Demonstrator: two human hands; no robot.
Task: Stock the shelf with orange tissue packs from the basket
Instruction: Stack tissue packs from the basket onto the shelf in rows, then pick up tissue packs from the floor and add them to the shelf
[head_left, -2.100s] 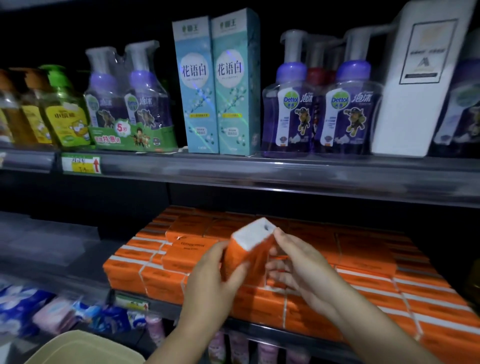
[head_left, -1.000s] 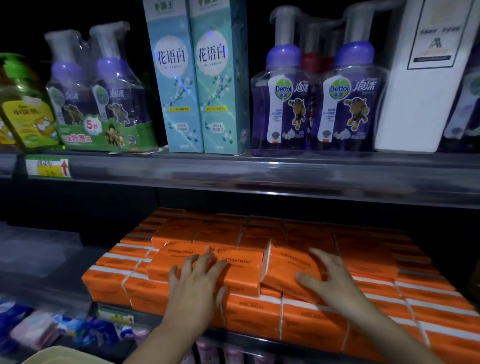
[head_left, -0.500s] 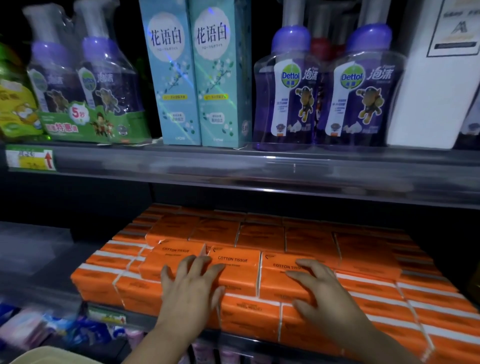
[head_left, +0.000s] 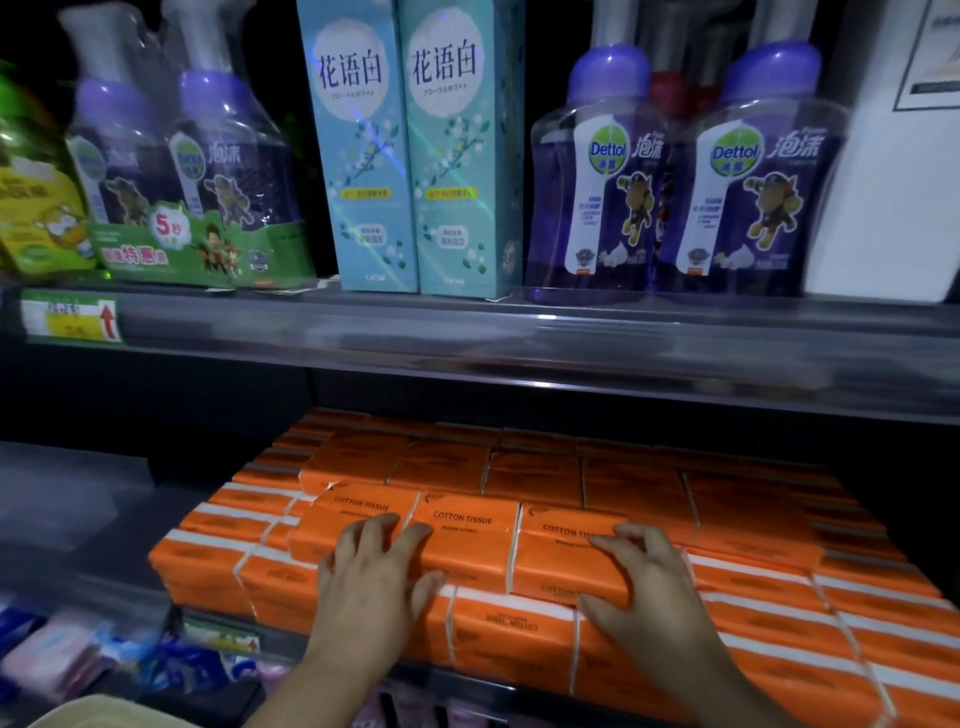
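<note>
- The left hand (head_left: 374, 577) lies flat with fingers spread over the seam between the left pack (head_left: 348, 512) and the middle pack (head_left: 467, 535). The right hand (head_left: 649, 587) rests arched fingertips on the right pack (head_left: 558, 553), thumb against its front face. Neither hand pinches anything.
- These three packs sit side by side on top of the orange stack, at the front of the lower shelf (head_left: 218, 631).
- Pushing harder with one hand than the other probably skews a pack and opens a gap in the row.
- The wrapping looks slick, so a hand dragged back carelessly may pull a pack over the front edge.
- A strong shove may knock the rows behind out of line.
- Only the rim of the basket (head_left: 104, 714) shows at the bottom left. A blind reach for it risks knocking the goods below.
</note>
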